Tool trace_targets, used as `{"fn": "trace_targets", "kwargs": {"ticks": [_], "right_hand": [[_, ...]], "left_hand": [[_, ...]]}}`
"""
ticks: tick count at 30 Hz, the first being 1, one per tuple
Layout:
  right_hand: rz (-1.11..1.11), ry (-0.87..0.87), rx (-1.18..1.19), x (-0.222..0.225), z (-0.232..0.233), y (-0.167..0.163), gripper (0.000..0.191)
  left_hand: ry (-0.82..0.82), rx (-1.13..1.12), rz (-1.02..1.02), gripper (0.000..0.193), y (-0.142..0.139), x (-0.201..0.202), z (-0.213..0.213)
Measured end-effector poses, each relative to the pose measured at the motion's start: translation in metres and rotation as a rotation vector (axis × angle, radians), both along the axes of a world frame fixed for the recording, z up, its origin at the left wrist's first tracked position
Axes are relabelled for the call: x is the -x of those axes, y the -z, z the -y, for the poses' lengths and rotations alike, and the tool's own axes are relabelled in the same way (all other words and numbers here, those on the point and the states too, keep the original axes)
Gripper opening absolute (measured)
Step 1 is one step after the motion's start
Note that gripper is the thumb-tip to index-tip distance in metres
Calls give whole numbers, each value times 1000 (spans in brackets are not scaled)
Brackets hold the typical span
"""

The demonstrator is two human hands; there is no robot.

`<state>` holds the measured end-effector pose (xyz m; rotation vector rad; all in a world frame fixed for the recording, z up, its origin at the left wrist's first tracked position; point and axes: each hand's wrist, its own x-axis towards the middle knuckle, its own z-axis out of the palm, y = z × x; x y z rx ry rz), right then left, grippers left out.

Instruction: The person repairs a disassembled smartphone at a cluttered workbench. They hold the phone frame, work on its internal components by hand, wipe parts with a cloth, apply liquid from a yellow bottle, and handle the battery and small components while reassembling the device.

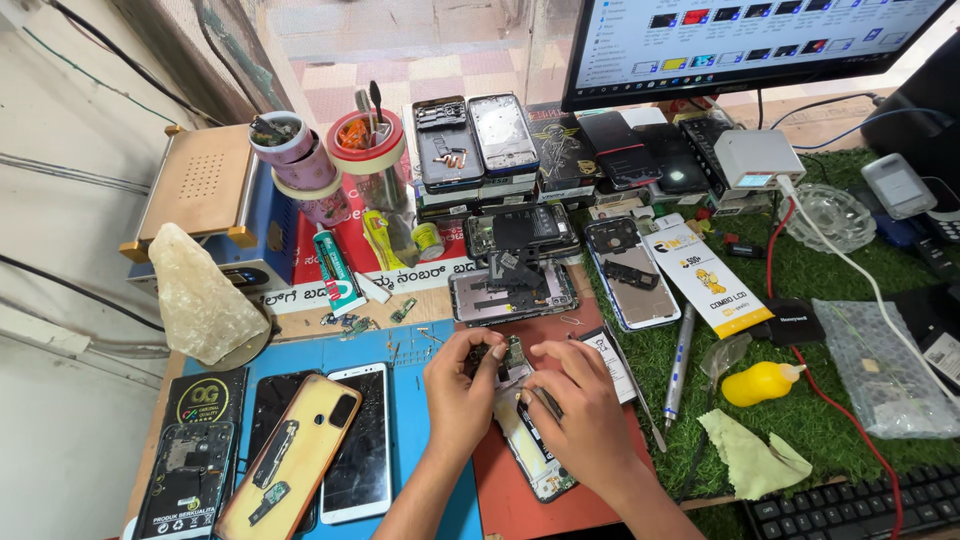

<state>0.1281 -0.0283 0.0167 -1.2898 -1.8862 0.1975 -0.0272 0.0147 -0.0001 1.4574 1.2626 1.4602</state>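
Note:
My left hand (458,388) and my right hand (575,410) meet over an opened phone (535,462) lying on a red mat (510,500). The left fingers pinch a small green circuit board (513,355) at the phone's top end. My right hand rests on the phone's body with fingers curled; a thin dark tool seems to be under them, though I cannot tell for sure. Most of the phone is hidden by both hands.
Another opened phone frame (512,293) lies just beyond my hands. Several phones (300,450) lie on the blue mat at left. A screwdriver (679,360), yellow bottle (760,383), cloth (750,455) and keyboard (850,505) are on the green turf at right. A monitor (740,40) stands behind.

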Motion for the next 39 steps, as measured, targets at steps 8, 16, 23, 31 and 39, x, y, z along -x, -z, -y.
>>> {"fn": "trace_targets", "kwargs": {"ticks": [8,16,23,31,39], "right_hand": [[-133,-32,114,-12,10,2,13],[-118,-54,92,-11,12,1,13],[-139,-10,136,-11,13,0,14],[-149,3,145,-12,12,1,14],[-137,-7,139,-12,12,2,15]], "left_hand": [[-6,-141,-219,11,2,0,2],[-65,-136,-303,11,2,-1,0],[-39,-92,-283,11,-1,-1,1],[-62,-153,-403,11,-1,-2,5],[-58,-195,-511,12,-1,-2,8]]}}
